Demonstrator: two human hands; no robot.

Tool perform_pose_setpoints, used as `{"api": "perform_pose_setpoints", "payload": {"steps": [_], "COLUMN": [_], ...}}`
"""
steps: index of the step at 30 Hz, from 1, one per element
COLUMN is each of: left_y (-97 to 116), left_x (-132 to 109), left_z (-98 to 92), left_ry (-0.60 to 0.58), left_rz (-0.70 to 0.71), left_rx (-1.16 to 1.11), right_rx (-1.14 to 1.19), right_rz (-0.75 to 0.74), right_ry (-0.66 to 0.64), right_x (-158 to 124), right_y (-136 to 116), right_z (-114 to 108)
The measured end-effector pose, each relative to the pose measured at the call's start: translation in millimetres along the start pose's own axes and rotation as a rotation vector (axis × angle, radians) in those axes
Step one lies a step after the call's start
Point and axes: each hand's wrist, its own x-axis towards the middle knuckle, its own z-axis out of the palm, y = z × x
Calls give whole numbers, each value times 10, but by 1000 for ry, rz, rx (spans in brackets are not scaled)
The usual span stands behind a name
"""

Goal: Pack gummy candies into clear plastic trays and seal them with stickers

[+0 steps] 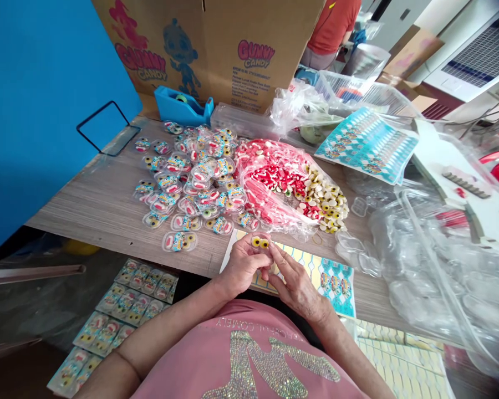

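Note:
Between my hands is a small clear plastic case (260, 236) with two yellow eye-shaped gummies inside. My left hand (240, 267) grips it from the left side, thumb across the front. The fingers of my right hand (296, 281) are bent against its right edge, pressing on it. Under both hands lies a sticker sheet (335, 280), part blue with printed labels, part bare yellow backing. Just beyond them an open bag (270, 166) holds red-and-white teeth-shaped gummies and yellow eye gummies (326, 202).
Labelled, filled cases (199, 185) are heaped left of the bag. A blue tape dispenser (183, 108) stands by a large cardboard box (216, 50). Blue sticker sheets (368, 141) lie back right; clear empty cases (432, 260) fill the right. Packed trays (127, 296) sit below the left edge.

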Motion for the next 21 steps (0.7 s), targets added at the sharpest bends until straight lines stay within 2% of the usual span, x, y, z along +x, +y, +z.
{"api": "perform_pose_setpoints", "payload": {"steps": [4,7,11,16,21], "left_y": [-13,-22,-84,-169,-134], "left_x": [35,45,62,94,104], "left_z": [-13,16,66,80,109], "left_ry": [-35,-6,22,42,59], "left_rz": [-5,-14,-17,-6,19], "left_rx": [-31,-11,23,99,151], "right_rx": [300,549,624,615,469], "right_rz": [212,384,553,615,526], "right_ry": [77,174,307,310,229], "right_x": [-32,-41,4,57,110], "right_y": [-27,-41,-49,-56,-122], "right_z": [1,-4,-7,-40,-112]}}
